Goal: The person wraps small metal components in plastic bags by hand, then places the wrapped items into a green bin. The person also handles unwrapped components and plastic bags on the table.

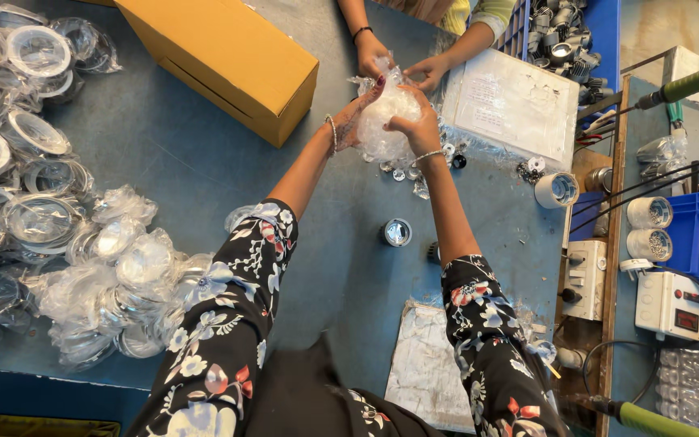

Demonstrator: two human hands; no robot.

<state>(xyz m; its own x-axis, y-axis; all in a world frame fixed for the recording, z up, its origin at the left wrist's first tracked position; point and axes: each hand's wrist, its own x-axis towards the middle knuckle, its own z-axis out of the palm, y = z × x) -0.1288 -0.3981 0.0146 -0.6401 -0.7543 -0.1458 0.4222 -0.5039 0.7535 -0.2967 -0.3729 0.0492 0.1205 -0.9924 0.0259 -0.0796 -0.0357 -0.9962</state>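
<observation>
Both hands, left hand (355, 116) and right hand (416, 127), are closed around a clear plastic bag (388, 113) held just above the blue bench (204, 162), opposite a co-worker's hands (402, 61) touching its top.

I see a blue tabletop (196, 162) carrying everything. Along its left edge lies a heap of round metal rings in clear plastic bags (50, 218). A yellow cardboard box (220, 57) sits at the far edge, near the middle. Toward the far right corner rests a flat white packet (515, 101). A small silver cup (396, 232) stands mid-table, and a grey sheet (426, 364) lies at the near edge.
</observation>
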